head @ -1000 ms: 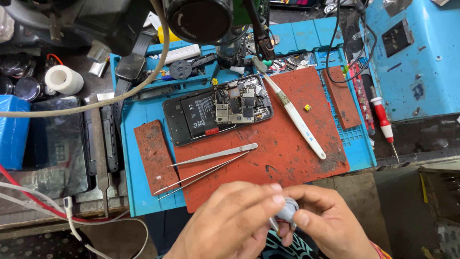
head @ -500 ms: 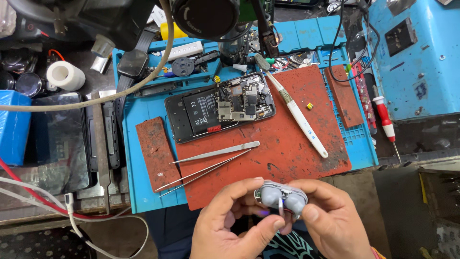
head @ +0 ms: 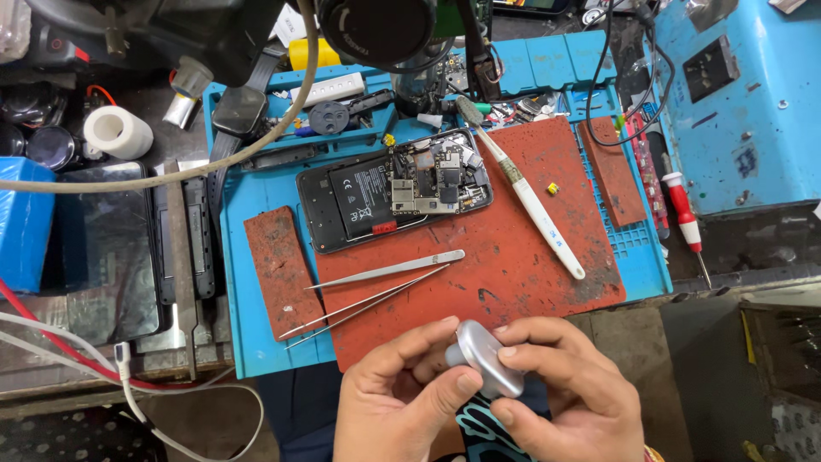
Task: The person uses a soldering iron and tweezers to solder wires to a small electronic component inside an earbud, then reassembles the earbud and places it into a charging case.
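My left hand point(head: 395, 400) and my right hand point(head: 560, 398) together hold a small rounded silver-grey part point(head: 483, 358) low in the head view, just in front of the red mat point(head: 505, 248). Fingers of both hands wrap around it. On the mat lies an opened phone point(head: 395, 188) with its battery and circuit board bare. Two metal tweezers point(head: 380, 287) rest on the mat between the phone and my hands. A white toothbrush point(head: 534, 210) lies slanted to the right of the phone.
A blue work mat point(head: 256, 351) carries the red mat and two small red pads. A red-handled screwdriver point(head: 687, 218) lies right. A tape roll point(head: 118, 133), a dark tablet point(head: 107, 248) and white cables point(head: 128, 376) sit left. A microscope head point(head: 376, 30) hangs above.
The hands rose slightly and turned the silver-grey part; earlier it was nearly hidden between the fingers, now its rounded face shows. The bench items have not moved.
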